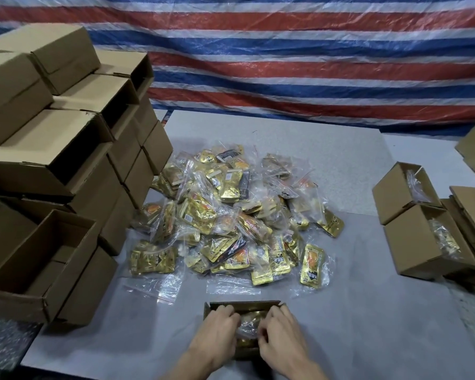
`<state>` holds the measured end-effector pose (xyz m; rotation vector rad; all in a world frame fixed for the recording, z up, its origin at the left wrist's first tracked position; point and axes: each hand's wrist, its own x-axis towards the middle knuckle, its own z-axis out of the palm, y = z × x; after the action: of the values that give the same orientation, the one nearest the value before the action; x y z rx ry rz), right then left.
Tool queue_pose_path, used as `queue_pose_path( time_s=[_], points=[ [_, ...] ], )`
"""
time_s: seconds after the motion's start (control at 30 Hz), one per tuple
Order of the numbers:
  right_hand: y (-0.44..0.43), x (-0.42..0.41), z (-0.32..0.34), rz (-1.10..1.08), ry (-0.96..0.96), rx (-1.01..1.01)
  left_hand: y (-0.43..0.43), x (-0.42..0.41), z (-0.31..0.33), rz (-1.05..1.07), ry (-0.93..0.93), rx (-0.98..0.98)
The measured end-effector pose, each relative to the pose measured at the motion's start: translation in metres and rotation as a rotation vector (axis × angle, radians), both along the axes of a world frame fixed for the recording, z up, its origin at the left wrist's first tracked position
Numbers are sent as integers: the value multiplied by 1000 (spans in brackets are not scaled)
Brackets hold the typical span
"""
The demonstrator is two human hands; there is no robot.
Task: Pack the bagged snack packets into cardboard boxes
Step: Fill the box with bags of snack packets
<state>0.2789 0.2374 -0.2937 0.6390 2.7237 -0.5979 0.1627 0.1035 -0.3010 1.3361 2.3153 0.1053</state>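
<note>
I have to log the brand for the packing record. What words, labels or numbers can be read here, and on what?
No text can be read.
On the gold snack packets: dark and orange print and white label patches, too blurred to read.
On the cardboard boxes: no print visible.
On the striped tarp: none.

Reaching forward with both forearms.
Holding left hand (217, 334) and right hand (281, 335) palms down, side by side with a gap between, curling the fingers downward and inward (gripping or merely pressing, not clear).
</note>
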Motion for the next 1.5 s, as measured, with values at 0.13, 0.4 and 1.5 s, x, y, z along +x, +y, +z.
queue_pose_path(
  time_s=[0.13,0.4,1.5],
  points=[
    [-2,-4,0,63,-4,35,7,7,-1,-87,64,-146],
    [-5,-9,0,48,-256,-70,9,13,-5,15,-104,-274],
    [-5,-18,4,-124,-332,-301,14,11,-25,303,-278,-224]
  ],
)
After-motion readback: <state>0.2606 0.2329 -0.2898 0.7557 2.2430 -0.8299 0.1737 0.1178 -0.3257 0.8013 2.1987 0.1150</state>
